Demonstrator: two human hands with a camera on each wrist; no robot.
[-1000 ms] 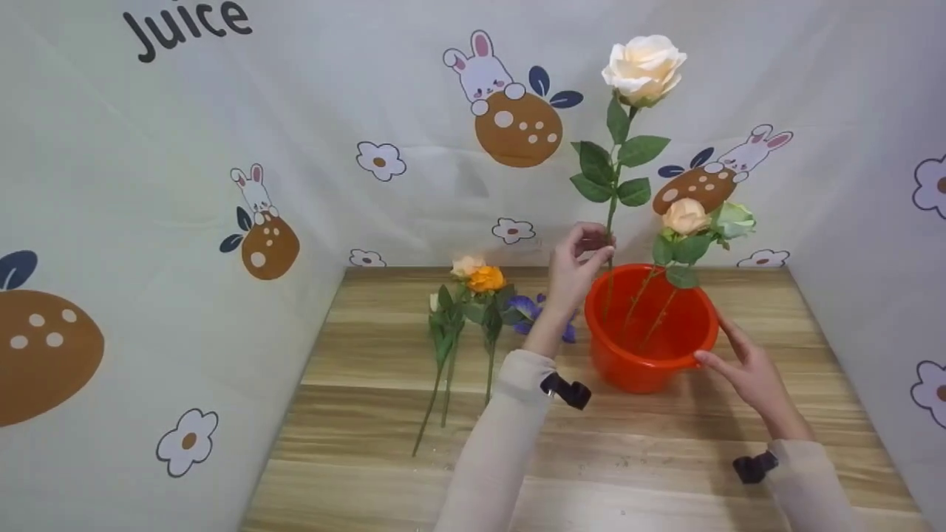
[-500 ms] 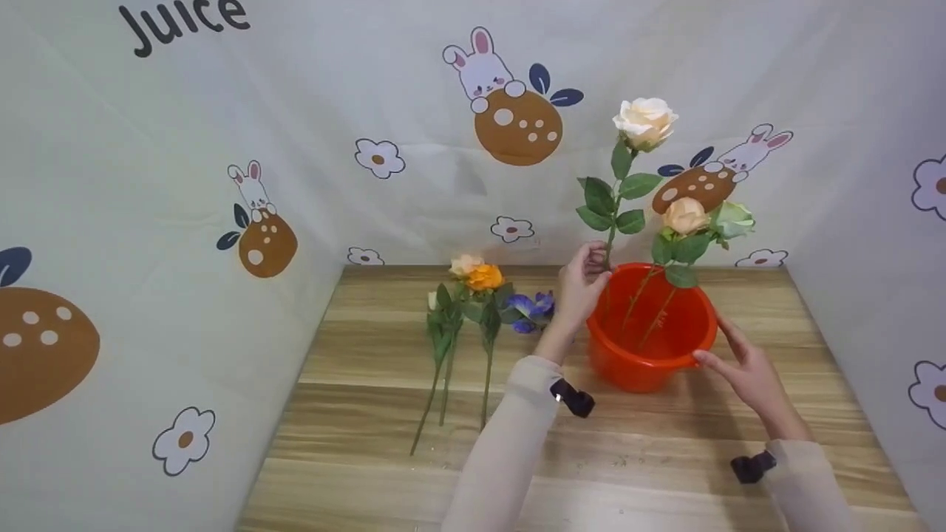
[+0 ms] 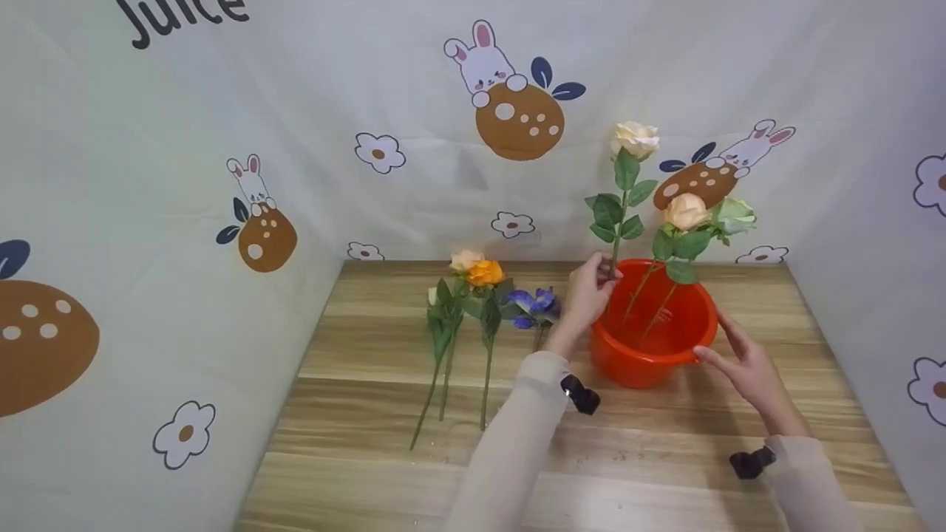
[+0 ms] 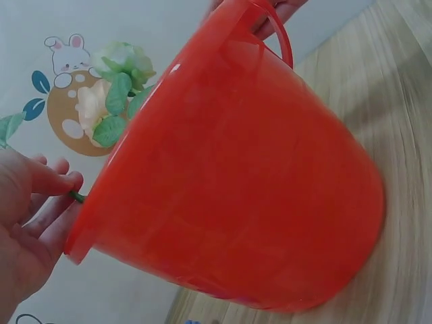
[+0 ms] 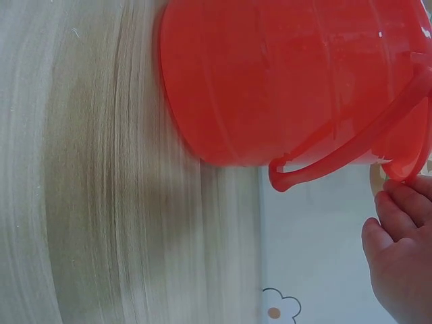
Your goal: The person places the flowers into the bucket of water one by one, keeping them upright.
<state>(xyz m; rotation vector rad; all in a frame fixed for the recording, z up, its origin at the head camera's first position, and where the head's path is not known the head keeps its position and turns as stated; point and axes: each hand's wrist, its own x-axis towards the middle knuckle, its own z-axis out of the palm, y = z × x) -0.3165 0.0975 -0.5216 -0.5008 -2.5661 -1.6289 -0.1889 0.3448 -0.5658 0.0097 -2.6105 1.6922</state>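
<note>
My left hand point(image 3: 590, 292) pinches the green stem of a cream rose point(image 3: 634, 139) at the left rim of a red bucket point(image 3: 637, 362). The rose stands nearly upright, its bloom above the bucket, and its lower stem is hidden by the hand and rim. In the left wrist view, thumb and fingertips meet at the stem close to the rim. My right hand point(image 3: 750, 373) rests against the bucket's right side, thumb and fairly straight fingers spread along the rim. A peach rose point(image 3: 687, 212) and a pale green rose point(image 3: 734, 219) lean in the bucket.
Left of the bucket, several flowers lie on the wooden table point(image 3: 355, 414): an orange one point(image 3: 485, 273), a pale peach one point(image 3: 465, 260), a purple-blue one point(image 3: 536, 304) and a white bud point(image 3: 433, 297). A printed cloth point(image 3: 421, 207) stands behind. The bucket's handle point(image 5: 337, 152) hangs down its side.
My left hand has lowered and shifted slightly right, and the cream rose has sunk well down into the bucket with it. The right hand has stayed at the rim.
</note>
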